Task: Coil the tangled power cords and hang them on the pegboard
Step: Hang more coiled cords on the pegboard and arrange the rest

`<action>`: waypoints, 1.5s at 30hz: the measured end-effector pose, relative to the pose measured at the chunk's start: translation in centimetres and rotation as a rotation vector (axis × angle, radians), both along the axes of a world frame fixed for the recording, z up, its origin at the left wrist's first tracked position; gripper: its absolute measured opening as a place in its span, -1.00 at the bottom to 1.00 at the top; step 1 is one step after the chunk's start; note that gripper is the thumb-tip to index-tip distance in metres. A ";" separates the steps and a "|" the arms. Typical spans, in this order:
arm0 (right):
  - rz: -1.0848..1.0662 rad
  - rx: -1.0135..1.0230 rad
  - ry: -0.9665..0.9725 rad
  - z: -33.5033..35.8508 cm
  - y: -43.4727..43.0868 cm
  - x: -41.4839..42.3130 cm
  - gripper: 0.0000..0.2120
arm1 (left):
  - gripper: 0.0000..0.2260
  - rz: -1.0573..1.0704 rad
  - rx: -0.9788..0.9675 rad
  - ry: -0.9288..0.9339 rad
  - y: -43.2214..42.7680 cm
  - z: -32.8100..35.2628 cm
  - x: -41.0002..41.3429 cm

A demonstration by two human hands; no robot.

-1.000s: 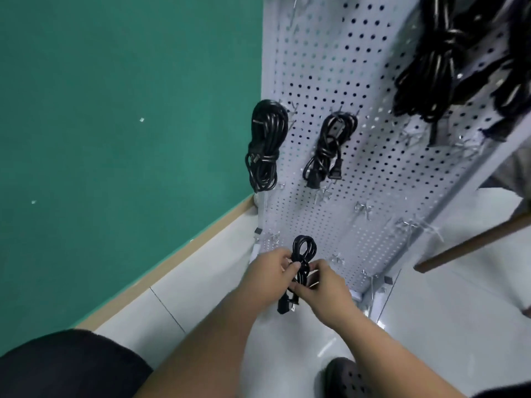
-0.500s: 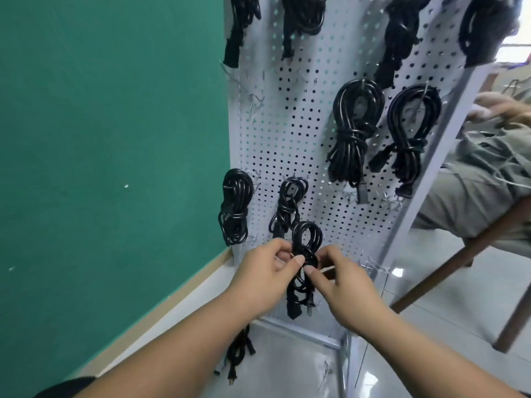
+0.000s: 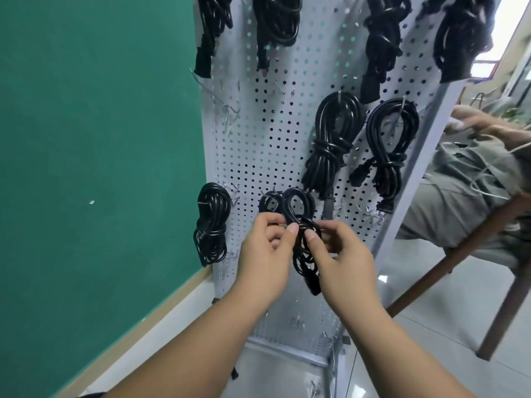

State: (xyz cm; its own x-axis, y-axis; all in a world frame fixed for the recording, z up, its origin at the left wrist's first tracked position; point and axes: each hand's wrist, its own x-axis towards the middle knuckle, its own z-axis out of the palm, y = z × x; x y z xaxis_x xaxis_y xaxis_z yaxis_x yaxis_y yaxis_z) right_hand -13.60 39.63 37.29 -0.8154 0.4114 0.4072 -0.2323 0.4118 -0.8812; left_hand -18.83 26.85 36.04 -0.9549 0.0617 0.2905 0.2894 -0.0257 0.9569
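I hold a coiled black power cord [image 3: 300, 214] in front of the white pegboard [image 3: 253, 145]. My left hand [image 3: 265, 254] pinches its wrapped waist from the left and my right hand [image 3: 339, 259] pinches it from the right. The cord's top loop stands above my fingers, close to the board, and its plug end hangs below between my hands. Whether the loop sits on a hook is hidden. Several other coiled black cords hang on the board, one at the lower left [image 3: 212, 222] and two at mid right [image 3: 333, 145], [image 3: 390, 150].
A green wall [image 3: 94, 156] stands to the left of the board. Bare metal hooks [image 3: 230, 113] stick out of the pegboard's left part. A seated person's legs [image 3: 465, 185] and a wooden chair [image 3: 488, 254] are at the right. Pale tiled floor lies below.
My view has tilted upward, bringing more of the board and hung cords into sight. Both hands have lifted the coiled cord from near the floor to the board's lower hooks.
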 end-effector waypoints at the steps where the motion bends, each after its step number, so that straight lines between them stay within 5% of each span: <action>1: -0.016 0.012 0.007 0.1 -0.1 -0.2 -0.92 | -0.89 0.010 0.010 -0.003 0.2 -0.1 -0.2; 12: -0.090 -0.322 0.100 -1.4 -1.6 -0.2 -0.83 | -0.88 -0.042 -0.057 0.043 1.5 -1.3 -0.9; 21: -0.173 -0.238 0.065 -2.1 -1.0 0.4 -0.90 | -0.86 -0.083 -0.218 0.102 1.2 -1.2 -1.0; 29: -0.117 -0.182 0.125 -1.7 -1.3 1.4 -0.89 | -0.75 -0.043 -0.091 0.162 1.0 -1.5 0.1; 37: -0.231 -0.058 0.115 -1.8 -0.4 0.9 -0.88 | -0.88 -0.163 -0.039 0.061 2.0 -1.8 -0.8; 45: -0.293 -0.199 0.019 -2.1 0.4 -0.2 -0.90 | -0.81 -0.132 -0.298 0.104 1.9 -1.4 -2.3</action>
